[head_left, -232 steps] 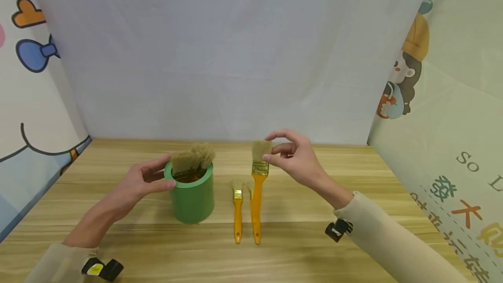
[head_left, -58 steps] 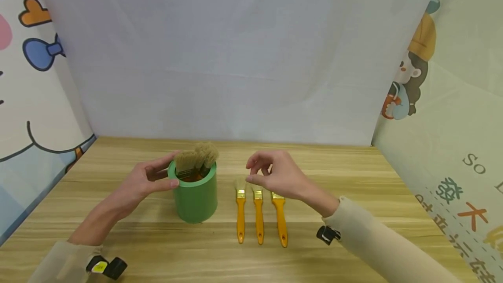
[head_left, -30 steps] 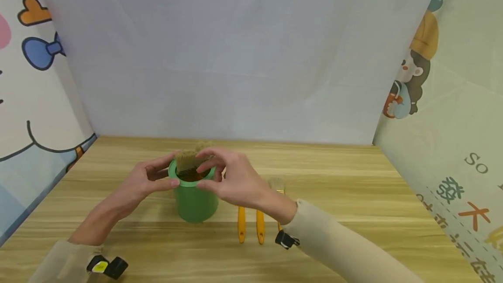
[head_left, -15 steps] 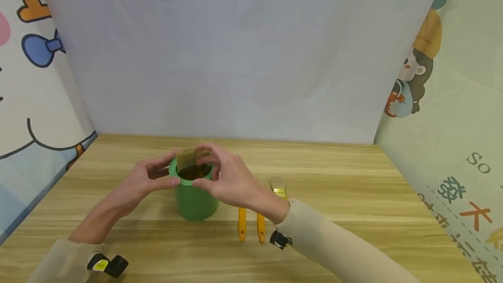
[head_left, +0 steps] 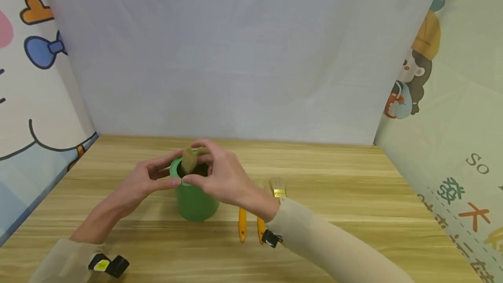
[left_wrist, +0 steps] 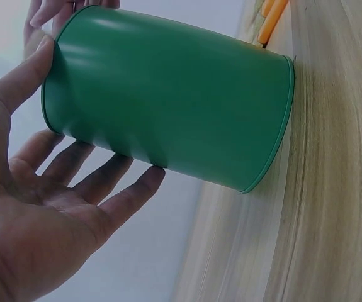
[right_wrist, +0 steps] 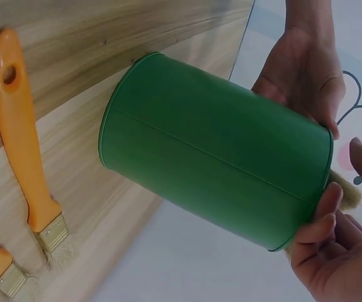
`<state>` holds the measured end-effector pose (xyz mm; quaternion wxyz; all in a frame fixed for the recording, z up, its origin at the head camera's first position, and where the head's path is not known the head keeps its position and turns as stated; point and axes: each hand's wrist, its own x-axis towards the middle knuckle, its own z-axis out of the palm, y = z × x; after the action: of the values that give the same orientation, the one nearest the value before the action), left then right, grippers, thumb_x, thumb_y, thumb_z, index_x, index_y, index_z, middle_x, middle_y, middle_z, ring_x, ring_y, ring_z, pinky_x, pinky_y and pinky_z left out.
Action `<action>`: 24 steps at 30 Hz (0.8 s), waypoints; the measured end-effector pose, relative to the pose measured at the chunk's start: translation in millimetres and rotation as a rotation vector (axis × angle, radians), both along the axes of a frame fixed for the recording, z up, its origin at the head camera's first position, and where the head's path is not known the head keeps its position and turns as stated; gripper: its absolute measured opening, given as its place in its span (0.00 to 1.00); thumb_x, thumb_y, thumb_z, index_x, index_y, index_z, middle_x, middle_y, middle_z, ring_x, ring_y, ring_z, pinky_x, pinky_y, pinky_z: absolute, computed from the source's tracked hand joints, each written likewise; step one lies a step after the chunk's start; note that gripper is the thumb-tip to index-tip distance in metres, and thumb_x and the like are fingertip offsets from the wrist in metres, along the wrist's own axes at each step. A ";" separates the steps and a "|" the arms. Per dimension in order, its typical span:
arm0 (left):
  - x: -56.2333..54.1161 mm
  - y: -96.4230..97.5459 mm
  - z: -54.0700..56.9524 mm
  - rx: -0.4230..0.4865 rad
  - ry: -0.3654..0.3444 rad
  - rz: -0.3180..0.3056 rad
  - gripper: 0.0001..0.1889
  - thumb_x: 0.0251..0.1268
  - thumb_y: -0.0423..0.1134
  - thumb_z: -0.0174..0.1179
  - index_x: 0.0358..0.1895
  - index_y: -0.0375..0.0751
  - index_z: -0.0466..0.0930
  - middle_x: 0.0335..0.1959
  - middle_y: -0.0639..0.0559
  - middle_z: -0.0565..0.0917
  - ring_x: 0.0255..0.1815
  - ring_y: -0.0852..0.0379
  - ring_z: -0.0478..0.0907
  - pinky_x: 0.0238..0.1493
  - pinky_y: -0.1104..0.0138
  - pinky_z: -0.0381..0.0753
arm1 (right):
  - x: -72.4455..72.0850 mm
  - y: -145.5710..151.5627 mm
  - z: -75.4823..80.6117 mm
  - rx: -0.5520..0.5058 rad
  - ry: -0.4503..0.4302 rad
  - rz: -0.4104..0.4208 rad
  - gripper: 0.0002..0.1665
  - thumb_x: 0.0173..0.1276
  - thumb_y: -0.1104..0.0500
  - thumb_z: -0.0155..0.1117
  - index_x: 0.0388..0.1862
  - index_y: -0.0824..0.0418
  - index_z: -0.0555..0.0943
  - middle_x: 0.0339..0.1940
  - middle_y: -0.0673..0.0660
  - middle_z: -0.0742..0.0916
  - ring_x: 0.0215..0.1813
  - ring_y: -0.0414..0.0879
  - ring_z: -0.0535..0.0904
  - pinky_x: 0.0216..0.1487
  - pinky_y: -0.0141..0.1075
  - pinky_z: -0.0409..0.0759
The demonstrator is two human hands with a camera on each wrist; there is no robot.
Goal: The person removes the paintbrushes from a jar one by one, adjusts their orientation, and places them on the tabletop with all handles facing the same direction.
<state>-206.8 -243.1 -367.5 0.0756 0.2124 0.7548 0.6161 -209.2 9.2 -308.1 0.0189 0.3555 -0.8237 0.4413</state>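
Observation:
My left hand (head_left: 147, 178) grips the upper part of a green can (head_left: 196, 204), thumb on the rim and fingers along the far side, as the left wrist view shows. Over the can's mouth, my right hand (head_left: 222, 174) has its thumb and curled fingers around the bristle end of a paintbrush (head_left: 189, 160) that stands bristles up in the can. More bristles (head_left: 202, 150) show behind, partly covered by the right fingers. The brush handles are hidden inside the can. In the right wrist view, tan bristles (right_wrist: 349, 192) stick out past the rim between the right fingers.
Right of the can, three paintbrushes with orange handles lie side by side on the wooden table (head_left: 334, 178): one at the left (head_left: 242, 226), one in the middle (head_left: 260, 226), one at the right (head_left: 277, 185). The right forearm covers parts of them. A pale cloth wall (head_left: 235, 77) rises behind.
The right hand let go of a brush laid at the row's right, then moved left to the can. Since half a second ago, the brush in the can has turned edge-on. The left hand stays.

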 end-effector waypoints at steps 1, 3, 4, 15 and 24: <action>-1.1 -0.3 -0.1 0.002 -0.001 -0.003 0.36 0.78 0.34 0.63 0.84 0.44 0.61 0.82 0.40 0.63 0.77 0.31 0.63 0.60 0.61 0.80 | -1.3 -1.5 -0.7 0.002 0.009 -0.007 0.37 0.68 0.58 0.79 0.72 0.60 0.73 0.47 0.54 0.92 0.25 0.39 0.77 0.30 0.30 0.76; -3.6 -0.8 -0.4 0.005 -0.001 -0.009 0.36 0.78 0.34 0.63 0.84 0.43 0.60 0.82 0.40 0.63 0.77 0.31 0.63 0.60 0.61 0.80 | -3.5 -3.3 -2.3 0.007 0.019 -0.018 0.35 0.68 0.59 0.79 0.70 0.60 0.74 0.43 0.53 0.92 0.27 0.39 0.79 0.31 0.29 0.78; -5.0 -1.0 -0.5 0.008 -0.001 -0.013 0.36 0.78 0.34 0.63 0.84 0.42 0.60 0.82 0.40 0.63 0.77 0.31 0.63 0.60 0.61 0.81 | -4.5 -3.5 -2.8 0.009 0.026 -0.024 0.34 0.68 0.60 0.79 0.69 0.60 0.75 0.41 0.53 0.92 0.28 0.38 0.80 0.32 0.29 0.78; -19.5 -5.5 -2.6 -0.002 0.006 -0.014 0.37 0.77 0.34 0.64 0.84 0.41 0.60 0.82 0.40 0.63 0.77 0.29 0.63 0.59 0.62 0.81 | -19.8 0.2 1.9 -0.141 0.103 0.000 0.22 0.68 0.64 0.78 0.57 0.61 0.80 0.24 0.50 0.84 0.19 0.48 0.71 0.23 0.30 0.66; -27.8 -10.7 -3.1 -0.015 -0.009 -0.014 0.39 0.76 0.34 0.64 0.85 0.39 0.56 0.83 0.38 0.60 0.77 0.31 0.63 0.60 0.63 0.79 | -35.2 -5.1 -5.2 0.000 0.211 0.020 0.19 0.73 0.60 0.74 0.60 0.61 0.82 0.39 0.53 0.92 0.38 0.36 0.86 0.41 0.30 0.82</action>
<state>-234.6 -253.7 -370.6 0.0847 0.2143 0.7574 0.6109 -244.4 4.1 -313.3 0.1012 0.4083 -0.8136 0.4014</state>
